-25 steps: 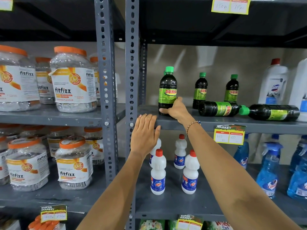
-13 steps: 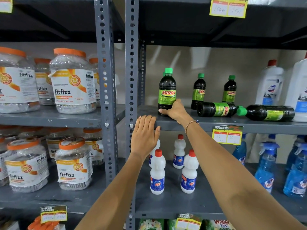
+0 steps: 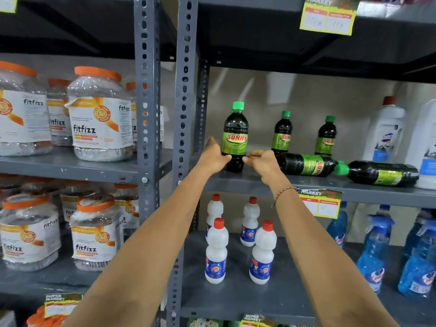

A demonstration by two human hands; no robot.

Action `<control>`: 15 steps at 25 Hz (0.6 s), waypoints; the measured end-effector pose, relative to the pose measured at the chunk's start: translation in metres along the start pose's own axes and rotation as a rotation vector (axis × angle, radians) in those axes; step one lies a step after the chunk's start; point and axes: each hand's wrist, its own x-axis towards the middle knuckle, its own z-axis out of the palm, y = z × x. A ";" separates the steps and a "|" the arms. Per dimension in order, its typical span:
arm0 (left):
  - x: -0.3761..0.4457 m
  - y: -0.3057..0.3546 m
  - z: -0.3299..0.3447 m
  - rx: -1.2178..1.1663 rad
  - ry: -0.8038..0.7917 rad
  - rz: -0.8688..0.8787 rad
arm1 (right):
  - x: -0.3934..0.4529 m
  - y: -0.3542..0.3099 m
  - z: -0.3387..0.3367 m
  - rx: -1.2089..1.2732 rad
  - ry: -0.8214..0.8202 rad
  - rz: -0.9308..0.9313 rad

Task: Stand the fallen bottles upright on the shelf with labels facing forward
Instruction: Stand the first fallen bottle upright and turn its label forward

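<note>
A dark Sunny bottle (image 3: 235, 135) with a green cap stands upright at the front of the grey shelf (image 3: 330, 185), label facing me. My left hand (image 3: 213, 156) touches its lower left side and my right hand (image 3: 262, 161) its lower right side, fingers curled at the base. Two more upright Sunny bottles (image 3: 282, 133) (image 3: 326, 136) stand further back. Two fallen Sunny bottles lie on their sides to the right: one (image 3: 306, 164) just behind my right hand, the other (image 3: 379, 173) beyond it with its green cap pointing left.
Large white bottles (image 3: 387, 131) stand at the shelf's right end. White red-capped bottles (image 3: 217, 251) and blue spray bottles (image 3: 375, 253) fill the shelf below. Fitfizz jars (image 3: 101, 119) occupy the left bay past the grey uprights (image 3: 186, 90). A yellow price tag (image 3: 319, 204) hangs on the shelf edge.
My left hand rose from the shelf's front edge to the standing bottle's left side. My right hand shifted from in front of the bottle's base to its right side.
</note>
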 end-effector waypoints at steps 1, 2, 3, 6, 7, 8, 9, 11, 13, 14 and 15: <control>0.007 -0.002 0.000 -0.002 -0.065 -0.057 | 0.002 0.001 0.000 -0.024 -0.039 -0.005; 0.014 -0.006 0.002 0.019 -0.113 -0.071 | 0.004 0.001 0.000 -0.051 -0.066 -0.013; 0.019 -0.011 0.003 0.023 -0.133 -0.056 | 0.005 0.001 0.002 -0.073 -0.081 -0.019; 0.024 -0.020 0.005 -0.049 -0.111 -0.008 | 0.005 0.001 0.005 -0.091 -0.060 -0.031; 0.024 -0.021 0.006 -0.055 -0.101 -0.005 | 0.005 0.001 0.005 -0.088 -0.067 -0.036; 0.021 -0.020 0.005 -0.062 -0.099 -0.004 | 0.005 0.002 0.003 -0.092 -0.074 -0.039; 0.017 -0.019 0.003 -0.070 -0.105 0.000 | 0.003 0.003 0.001 -0.085 -0.081 -0.034; 0.011 -0.018 0.000 -0.091 -0.111 0.007 | 0.001 0.003 -0.002 -0.065 -0.102 -0.031; 0.003 -0.019 -0.004 -0.104 -0.106 0.023 | -0.006 0.002 -0.006 -0.051 -0.121 -0.038; -0.001 -0.020 -0.005 -0.111 -0.103 0.033 | -0.011 0.002 -0.007 -0.040 -0.132 -0.052; -0.005 -0.020 -0.007 -0.118 -0.100 0.044 | -0.016 0.002 -0.009 -0.030 -0.138 -0.067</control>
